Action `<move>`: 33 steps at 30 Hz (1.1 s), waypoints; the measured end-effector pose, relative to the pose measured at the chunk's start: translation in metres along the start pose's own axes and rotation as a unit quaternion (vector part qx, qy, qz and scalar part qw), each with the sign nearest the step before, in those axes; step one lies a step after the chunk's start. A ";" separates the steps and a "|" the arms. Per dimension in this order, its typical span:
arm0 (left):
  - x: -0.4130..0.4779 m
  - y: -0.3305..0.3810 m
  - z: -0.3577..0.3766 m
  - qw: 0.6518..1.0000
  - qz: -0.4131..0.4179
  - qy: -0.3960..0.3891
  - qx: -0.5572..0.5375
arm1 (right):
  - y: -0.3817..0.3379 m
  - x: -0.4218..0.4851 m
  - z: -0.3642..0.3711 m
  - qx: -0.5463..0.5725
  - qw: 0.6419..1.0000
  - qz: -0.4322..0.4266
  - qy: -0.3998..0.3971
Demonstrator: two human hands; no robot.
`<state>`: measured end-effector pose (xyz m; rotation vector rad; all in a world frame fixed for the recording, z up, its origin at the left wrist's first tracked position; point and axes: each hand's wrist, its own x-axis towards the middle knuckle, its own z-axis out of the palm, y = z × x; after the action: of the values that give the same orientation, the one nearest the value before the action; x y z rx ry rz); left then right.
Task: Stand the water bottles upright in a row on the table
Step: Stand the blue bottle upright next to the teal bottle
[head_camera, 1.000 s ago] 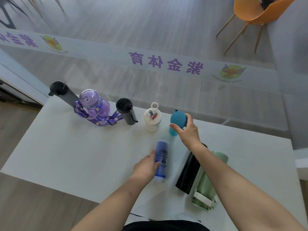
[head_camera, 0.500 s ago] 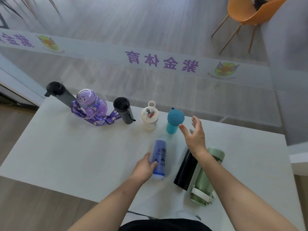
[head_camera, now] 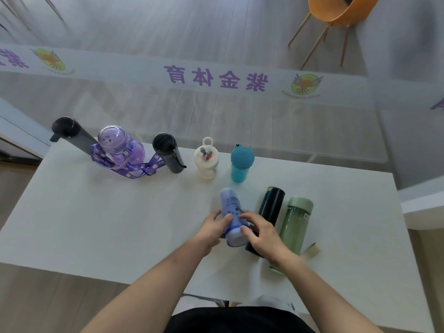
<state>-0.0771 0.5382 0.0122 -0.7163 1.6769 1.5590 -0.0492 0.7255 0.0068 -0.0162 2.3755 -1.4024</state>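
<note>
Both hands, left grip and right grip, clasp the blue bottle lying near the desk front edge; pivot it upright on its base, then set it beside the teal bottle, 5th in the far-edge row

You've got eight bottles on the table: five standing in the back row, three lying down near you, and two hands in view. One orange chair too.
</note>
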 end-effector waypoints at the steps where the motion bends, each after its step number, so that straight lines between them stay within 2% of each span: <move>1: -0.002 0.004 0.002 1.000 -0.012 -0.010 -0.012 | -0.004 -0.002 -0.005 -0.003 1.000 -0.016 0.006; 6: -0.008 0.019 0.012 0.994 -0.048 -0.050 -0.089 | -0.016 -0.010 -0.028 -0.062 0.994 -0.092 -0.018; 10: -0.007 0.028 0.021 0.989 -0.054 -0.071 -0.118 | -0.016 -0.009 -0.041 -0.111 0.979 -0.169 0.018; 12: -0.009 0.034 0.026 0.988 -0.042 -0.079 -0.126 | -0.018 -0.009 -0.046 -0.100 0.975 -0.194 0.051; 16: -0.010 0.044 0.036 0.995 0.015 -0.079 -0.060 | -0.024 -0.009 -0.064 -0.064 0.972 -0.151 0.167; 21: 0.005 0.042 0.052 0.988 0.108 0.000 0.110 | -0.028 0.004 -0.109 -0.043 0.951 -0.067 0.300; 24: 0.013 0.038 0.056 0.951 0.164 0.043 0.259 | -0.029 0.028 -0.132 -0.029 0.944 -0.066 0.323; 28: 0.016 0.034 0.060 0.850 0.226 0.052 0.474 | -0.030 0.069 -0.150 -0.052 0.956 -0.051 0.285; 30: 0.018 0.032 0.063 0.817 0.222 0.054 0.529 | -0.026 0.085 -0.151 -0.073 0.962 -0.036 0.259; 33: 0.018 0.030 0.064 0.794 0.217 0.060 0.564 | -0.019 0.098 -0.149 -0.069 0.970 -0.004 0.235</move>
<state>-0.1030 0.6068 0.0150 0.2389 2.5301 0.4724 -0.1925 0.8219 0.0560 0.3019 2.8541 -1.3567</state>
